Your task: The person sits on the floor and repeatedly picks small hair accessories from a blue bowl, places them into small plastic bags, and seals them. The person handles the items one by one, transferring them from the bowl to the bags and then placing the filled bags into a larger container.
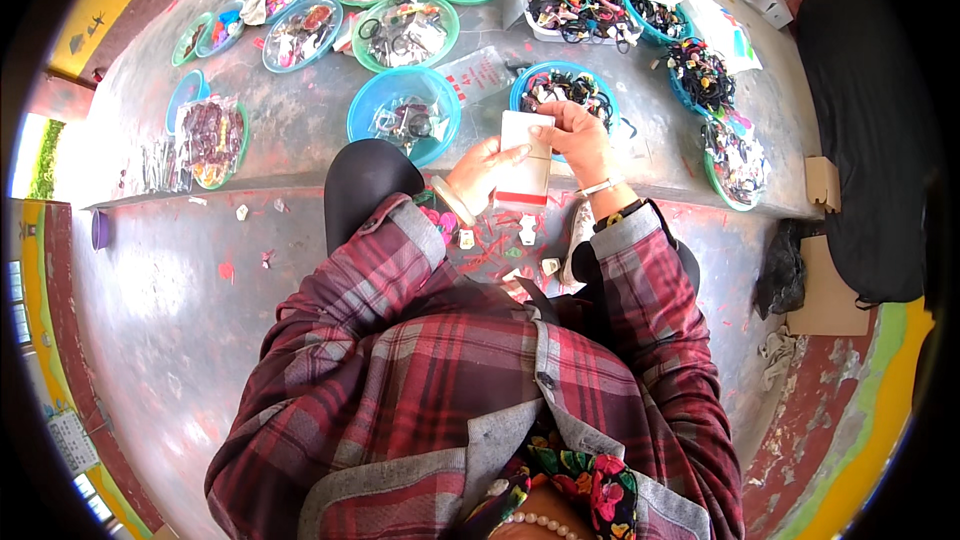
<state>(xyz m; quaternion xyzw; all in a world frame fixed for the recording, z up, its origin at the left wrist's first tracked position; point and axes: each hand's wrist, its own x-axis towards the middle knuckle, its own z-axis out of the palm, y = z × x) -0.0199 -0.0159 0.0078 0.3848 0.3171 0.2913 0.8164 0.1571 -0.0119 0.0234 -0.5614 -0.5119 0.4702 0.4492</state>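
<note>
Both hands on small clear bag (524,168) — left hand (482,172) pinches its edge, right hand (578,138) grips the white card top (523,130).

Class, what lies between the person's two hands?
In the head view, a small clear bag with a white card, gripped by the left hand and right hand.

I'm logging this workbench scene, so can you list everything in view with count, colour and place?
card: one, white, held by both hands above the ledge
clear bag: one, red-edged, under the card
bowls: about a dozen, blue and green, across the grey table, holding small hair ties and trinkets
black bag: one, far right
cardboard: brown pieces, right floor
left hand: on the card's left edge
right hand: pinching its top
</note>
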